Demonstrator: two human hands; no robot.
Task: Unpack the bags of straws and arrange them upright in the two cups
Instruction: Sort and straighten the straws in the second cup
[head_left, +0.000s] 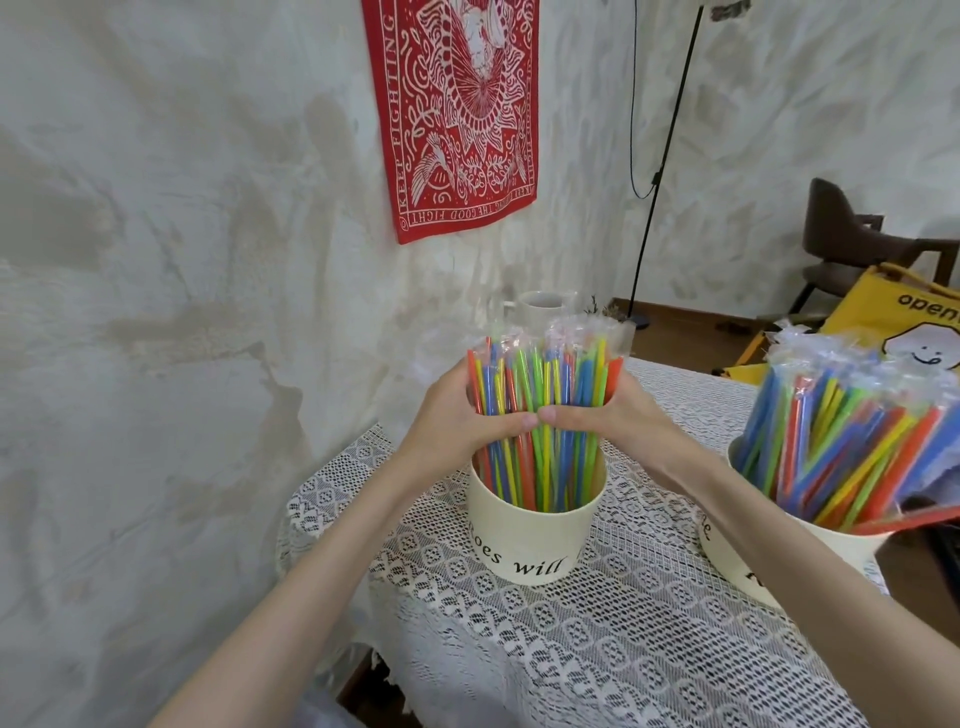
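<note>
A head-worn view looks down at a counter (623, 649) covered with a white lace cloth, set against a rough pale plastered wall. Near the middle of the counter stands a cream cup (535, 540) printed with black lettering. A thick bundle of straws (540, 410) in red, blue, yellow and green, each in a clear wrapper, is held upright inside this cup. The bundle is clasped from both sides: the left hand (457, 421) is wrapped round its left side and the right hand (618, 415) round its right side, with the fingers (511, 420) curled across the front so that the fingertips of the two hands nearly meet in the middle. At the right edge of the counter a second cream cup (753, 551) is seen, partly cut off by the frame, filled with more wrapped straws (841, 431) that lean to the right rather than standing straight. Behind the first cup a white mug (540, 306) is partly hidden by the straw tops. On the wall a red printed cloth (452, 114) is hung. Farther right, a dark chair (852, 239) and a yellow bag (904, 312) are visible.
</note>
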